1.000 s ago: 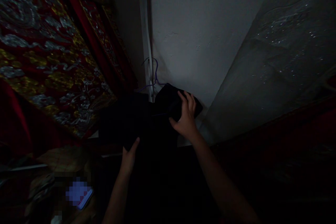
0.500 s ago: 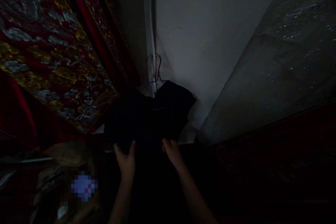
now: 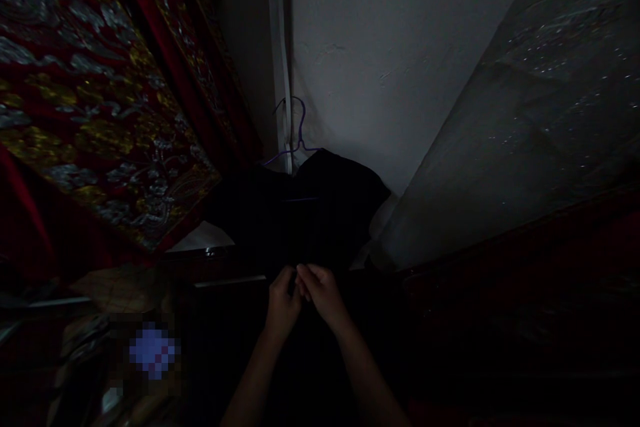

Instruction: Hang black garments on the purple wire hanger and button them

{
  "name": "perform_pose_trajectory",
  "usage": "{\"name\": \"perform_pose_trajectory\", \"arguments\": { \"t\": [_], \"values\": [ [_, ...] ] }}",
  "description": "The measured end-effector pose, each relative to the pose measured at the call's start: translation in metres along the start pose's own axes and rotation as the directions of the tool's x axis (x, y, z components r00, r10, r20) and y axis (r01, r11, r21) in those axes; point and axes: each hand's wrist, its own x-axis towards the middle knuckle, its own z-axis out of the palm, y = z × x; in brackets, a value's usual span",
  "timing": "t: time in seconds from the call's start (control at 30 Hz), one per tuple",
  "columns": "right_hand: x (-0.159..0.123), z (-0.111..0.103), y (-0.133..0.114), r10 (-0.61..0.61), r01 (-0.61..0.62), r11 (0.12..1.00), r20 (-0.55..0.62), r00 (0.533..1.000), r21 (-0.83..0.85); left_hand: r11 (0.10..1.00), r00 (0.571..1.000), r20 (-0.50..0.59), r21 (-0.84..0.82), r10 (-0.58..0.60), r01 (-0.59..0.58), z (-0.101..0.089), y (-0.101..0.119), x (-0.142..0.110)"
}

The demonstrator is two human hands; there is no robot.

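Observation:
A black shirt (image 3: 330, 207) hangs on a purple hanger (image 3: 301, 127) hooked to a pale vertical strip on the wall. In front of the shirt's lower part my left hand (image 3: 285, 300) and my right hand (image 3: 320, 290) meet, fingertips together. Both hands are closed in a pinch, apparently on the dark cloth. The light is so dim that the shirt's front and the exact spot between my fingers cannot be made out.
To the left hangs a red cloth (image 3: 100, 100) embroidered in gold and silver. A translucent plastic sheet (image 3: 500, 127) leans at the right against the grey wall (image 3: 390, 33). Jumbled items and a blurred blue patch (image 3: 153, 350) lie at the lower left.
My left hand has moved right, from spread fingers to a pinch beside my right hand. The right hand has shifted slightly left, and the shirt's sides now spread wider.

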Motion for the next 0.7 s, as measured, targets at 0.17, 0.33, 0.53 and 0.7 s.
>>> {"name": "perform_pose_trajectory", "arguments": {
  "t": [0.17, 0.33, 0.53, 0.7],
  "values": [
    [0.02, -0.004, -0.039, 0.058, -0.058, 0.99, -0.001, 0.998, 0.132, 1.0, 1.0, 0.002, -0.009, -0.016, 0.016, -0.007, 0.001, 0.007],
    [0.07, -0.005, -0.14, -0.072, 0.083, 0.976, -0.061, 0.996, 0.201, 0.999, 0.998, 0.024, 0.02, -0.049, 0.049, -0.005, -0.013, 0.02],
    [0.08, 0.004, -0.182, -0.256, 0.256, 0.96, -0.014, 0.967, 0.114, 0.999, 0.995, 0.085, 0.023, -0.048, 0.046, -0.015, -0.007, 0.06],
    [0.063, 0.002, -0.159, -0.367, 0.368, 0.929, 0.027, 0.93, -0.033, 0.975, 0.965, -0.158, -0.029, 0.212, -0.219, -0.046, 0.064, 0.104]
  ]
}}
